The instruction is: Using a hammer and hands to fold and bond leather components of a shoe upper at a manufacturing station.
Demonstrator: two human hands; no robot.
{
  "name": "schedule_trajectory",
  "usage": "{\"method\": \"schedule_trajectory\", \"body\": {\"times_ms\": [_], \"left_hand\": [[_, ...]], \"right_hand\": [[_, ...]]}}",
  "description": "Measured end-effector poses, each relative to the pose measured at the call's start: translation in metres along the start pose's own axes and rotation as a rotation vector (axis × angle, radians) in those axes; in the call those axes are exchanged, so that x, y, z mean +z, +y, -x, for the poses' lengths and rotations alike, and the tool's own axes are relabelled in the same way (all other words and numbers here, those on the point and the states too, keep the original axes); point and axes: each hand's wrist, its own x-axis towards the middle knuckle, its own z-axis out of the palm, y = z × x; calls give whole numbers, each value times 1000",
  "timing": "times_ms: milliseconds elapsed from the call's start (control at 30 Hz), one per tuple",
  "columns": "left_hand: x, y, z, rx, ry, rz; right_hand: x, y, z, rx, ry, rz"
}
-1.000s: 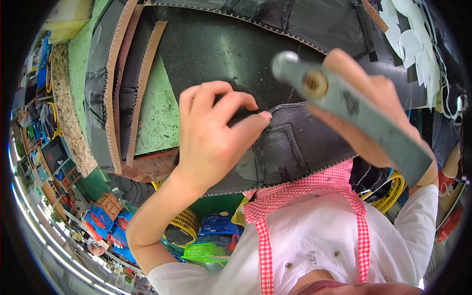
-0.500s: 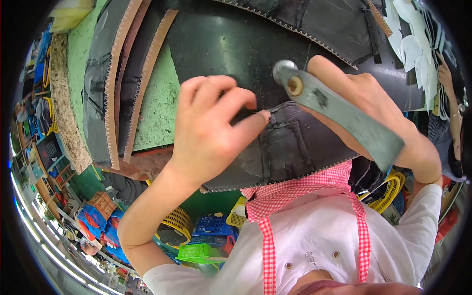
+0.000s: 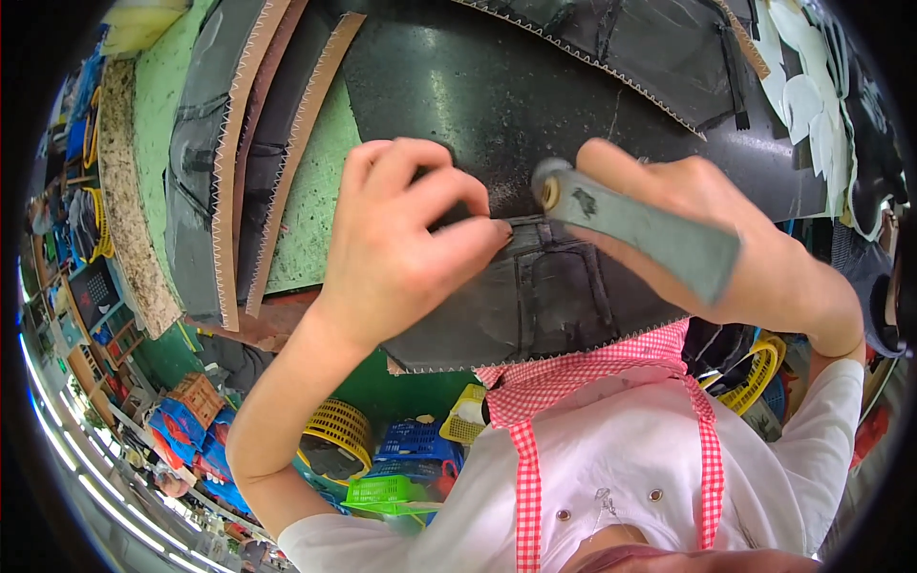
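Item one: hammer, grey metal head, held in your right hand above the black work. Long axis of the head runs from upper left to lower right; the round face points up and left, toward your left fingertips, and the flat tapered end points down toward your right forearm. Brownish handle end shows in the eye. Marking: one dark patch on the metal, not legible as writing. Right fingers: wrapped around the handle, partly hidden by the head. Contact between round face and work: cannot tell.

Item two: black panel, lying in front of you, long axis roughly crosswise, zigzag-stitched edge toward your apron, which is red-and-white checked. Raised seams outline a shape on its face.

Your left hand: fingers curled, thumb and forefinger tips close together at the panel's far edge; whether they pinch it, you cannot tell.

Surroundings: dark slab beyond the panel; tan-edged black strips at left, on a green surface; another stitched black panel at upper right; white cut pieces beside it.
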Motion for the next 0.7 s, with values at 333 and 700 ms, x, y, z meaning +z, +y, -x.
{"method": "schedule_trajectory", "body": {"times_ms": [333, 700], "left_hand": [[3, 17, 5, -104, 55, -82], [3, 26, 14, -255, 44, 63]], "right_hand": [[5, -6, -7, -60, 9, 32], [12, -14, -11, -51, -138, 24]]}}
